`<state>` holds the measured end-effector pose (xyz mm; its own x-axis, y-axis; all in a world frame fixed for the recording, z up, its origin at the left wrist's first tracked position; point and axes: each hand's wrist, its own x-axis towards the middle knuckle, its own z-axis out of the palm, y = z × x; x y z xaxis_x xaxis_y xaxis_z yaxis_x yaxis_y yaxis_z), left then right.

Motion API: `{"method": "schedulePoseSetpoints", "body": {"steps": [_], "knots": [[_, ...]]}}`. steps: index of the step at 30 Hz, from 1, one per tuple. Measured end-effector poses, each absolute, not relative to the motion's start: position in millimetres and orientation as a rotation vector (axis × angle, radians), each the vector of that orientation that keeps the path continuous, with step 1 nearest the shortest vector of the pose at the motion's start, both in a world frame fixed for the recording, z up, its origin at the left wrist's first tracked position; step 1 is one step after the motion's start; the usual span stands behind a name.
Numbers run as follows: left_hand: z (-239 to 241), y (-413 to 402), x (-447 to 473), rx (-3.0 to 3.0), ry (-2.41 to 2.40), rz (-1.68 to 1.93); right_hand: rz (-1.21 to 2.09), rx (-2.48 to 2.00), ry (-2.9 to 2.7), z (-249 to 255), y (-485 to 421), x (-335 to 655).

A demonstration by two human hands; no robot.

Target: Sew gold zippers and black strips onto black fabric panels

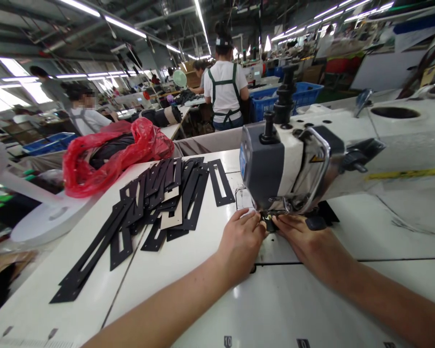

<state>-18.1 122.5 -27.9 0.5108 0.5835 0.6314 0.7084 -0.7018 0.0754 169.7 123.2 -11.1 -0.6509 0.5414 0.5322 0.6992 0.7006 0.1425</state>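
An industrial sewing machine [264, 164] stands at the right, its needle area partly hidden by its head and my fingers. My left hand [241, 237] is closed, fingers bent and pressed together at the left edge of a small black piece [269, 223] under the presser foot. From the other side my right hand [304, 237] reaches in, thumb and fingers together at the same piece. A flat black end [328, 212] shows behind the right hand; whether it belongs to that piece I cannot tell. Left of the machine lies a loose pile of black slotted strips [194, 203].
One slotted strip [221, 183] lies apart beside the machine head. A red plastic bag [148, 140] with dark material sits at the table's far left edge, near a white fan [39, 212]. Beyond are blue crates [308, 94] and a person in a green apron [223, 79].
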Motion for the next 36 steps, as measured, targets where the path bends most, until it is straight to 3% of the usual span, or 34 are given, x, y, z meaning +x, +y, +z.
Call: {"method": "schedulePoseSetpoints", "body": {"steps": [30, 36], "knots": [[-43.5, 129.6, -7.9, -2.485, -1.36, -1.205, -0.44, -0.949, -2.366, -12.4, 136.9, 180.2], [-28.8, 114.9, -12.2, -2.438, -1.348, -0.997, -0.963, -1.032, -2.385, -0.4, 127.1, 239.8]]}}
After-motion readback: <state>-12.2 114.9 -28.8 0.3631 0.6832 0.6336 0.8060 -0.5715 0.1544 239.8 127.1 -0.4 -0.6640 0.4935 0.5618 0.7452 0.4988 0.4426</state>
